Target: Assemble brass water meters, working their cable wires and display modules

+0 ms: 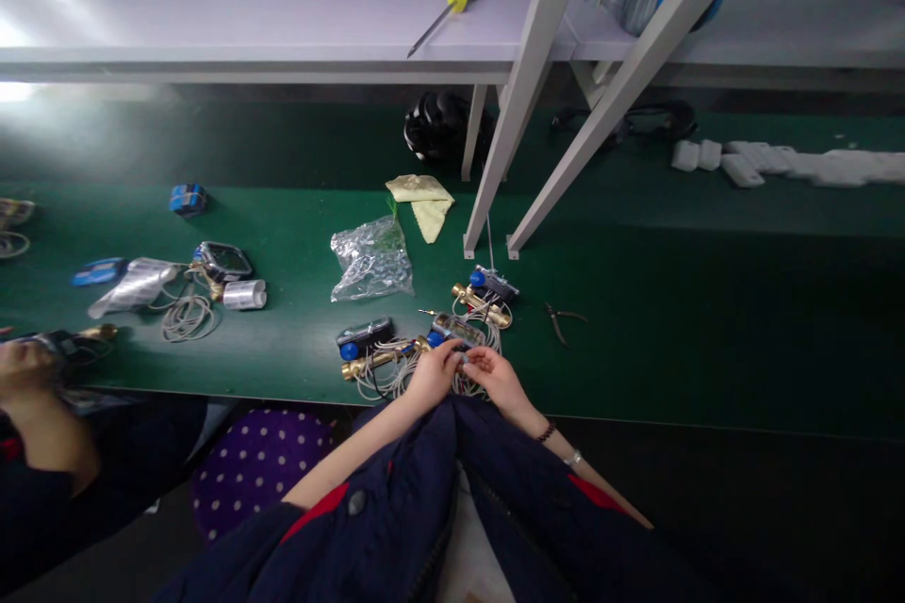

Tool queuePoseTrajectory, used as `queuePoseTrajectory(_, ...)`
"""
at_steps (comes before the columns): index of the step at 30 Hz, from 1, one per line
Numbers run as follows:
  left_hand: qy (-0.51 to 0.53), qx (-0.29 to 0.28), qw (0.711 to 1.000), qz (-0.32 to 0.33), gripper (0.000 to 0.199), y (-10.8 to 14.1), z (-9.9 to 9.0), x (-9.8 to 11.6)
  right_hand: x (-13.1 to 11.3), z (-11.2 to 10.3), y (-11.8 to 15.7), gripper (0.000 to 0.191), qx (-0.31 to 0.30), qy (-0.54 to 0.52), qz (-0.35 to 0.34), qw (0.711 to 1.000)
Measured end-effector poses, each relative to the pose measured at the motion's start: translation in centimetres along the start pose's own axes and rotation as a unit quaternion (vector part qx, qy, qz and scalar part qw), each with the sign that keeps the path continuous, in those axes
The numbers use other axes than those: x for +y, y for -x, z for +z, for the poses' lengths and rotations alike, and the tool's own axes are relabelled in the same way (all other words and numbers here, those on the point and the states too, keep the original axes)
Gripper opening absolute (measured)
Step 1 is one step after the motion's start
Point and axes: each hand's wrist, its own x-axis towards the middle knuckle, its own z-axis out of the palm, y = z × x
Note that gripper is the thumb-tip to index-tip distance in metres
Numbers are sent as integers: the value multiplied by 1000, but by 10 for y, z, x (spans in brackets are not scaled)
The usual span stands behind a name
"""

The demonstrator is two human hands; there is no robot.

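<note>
Two hands are at work at the near edge of the green bench (636, 349), and the scene is read from the left. At the far left a co-worker's hand (24, 367) is seen over a separate meter, with a coil of cable (188, 316) and a silver roll (245, 294) lying beyond it. Further in, a clear plastic bag (371, 259) and a yellow cloth (424, 201) are passed. A brass meter with a blue cap (364, 339) is laid just left of the person's hands. The left hand (433, 375) is curled, its fingertips pinched on a small part of the meter unit (458, 332) against the bench edge; what exactly is nipped cannot be told. The right hand (499, 375) is closed likewise on the same spot, thumb and fingers pressed together. Grey cable is heaped beneath both. A snag is the likely risk: loops could be caught by a wrist and the unit dragged off the edge. Small pliers (562, 318) are left well to the right.
</note>
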Motion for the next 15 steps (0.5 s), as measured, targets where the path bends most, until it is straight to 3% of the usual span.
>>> queuePoseTrajectory(3, 32, -11, 999, -20, 23, -2, 1, -2, -4, 1, 2, 27, 7, 70, -36, 997)
queuePoseTrajectory(7, 54, -9, 997, -53, 32, -6, 4, -9, -9, 0, 2, 14, 1, 145, -92, 985)
queuePoseTrajectory(10, 41, -3, 998, -52, 33, -8, 5, -13, -7, 3, -2, 22, -25, 177, -104, 978)
queuePoseTrajectory(15, -26, -13, 999, -13, 32, -9, 1, -10, 1, 11, -11, 39, -90, 213, -56, 971)
